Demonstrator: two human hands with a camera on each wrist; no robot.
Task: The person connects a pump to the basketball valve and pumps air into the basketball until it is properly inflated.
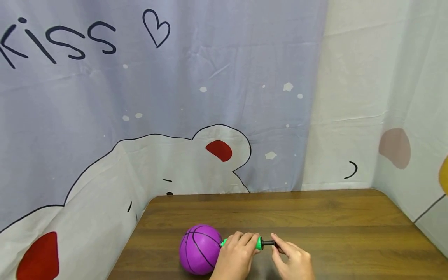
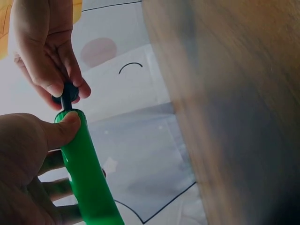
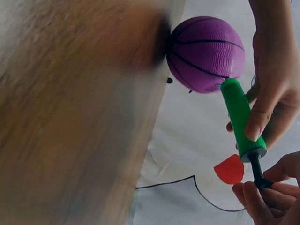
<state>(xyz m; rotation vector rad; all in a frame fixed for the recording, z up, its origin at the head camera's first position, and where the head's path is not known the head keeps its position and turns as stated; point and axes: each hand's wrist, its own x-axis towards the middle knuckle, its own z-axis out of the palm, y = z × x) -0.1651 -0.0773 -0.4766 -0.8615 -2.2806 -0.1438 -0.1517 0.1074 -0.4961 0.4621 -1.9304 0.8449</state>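
The purple ball (image 1: 197, 251) sits on the wooden table (image 1: 332, 217), at 9 o'clock from the person's left hand (image 1: 235, 254). That hand is wrapped around a green hand pump (image 3: 238, 112), thumb laid along it near the rod end. The right hand (image 1: 293, 259), at 3 o'clock from the left, has thumb and fingers pinched on the black handle (image 2: 71, 93), and a short stretch of black rod (image 1: 268, 242) shows between handle and pump. The pump's far end appears to meet the ball at about 3 o'clock on its skin; the actual join is hidden, so I can't tell how firmly it's seated.

That join is what would worry me. Neither of the 2 hands seems to brace the ball, so a hard shove toward 9 o'clock could roll it away. If the pump tilted mid-stroke, sideways strain might bend whatever links them. A sharp tug toward 3 o'clock might part them, and fingertips on so small a handle could slip.
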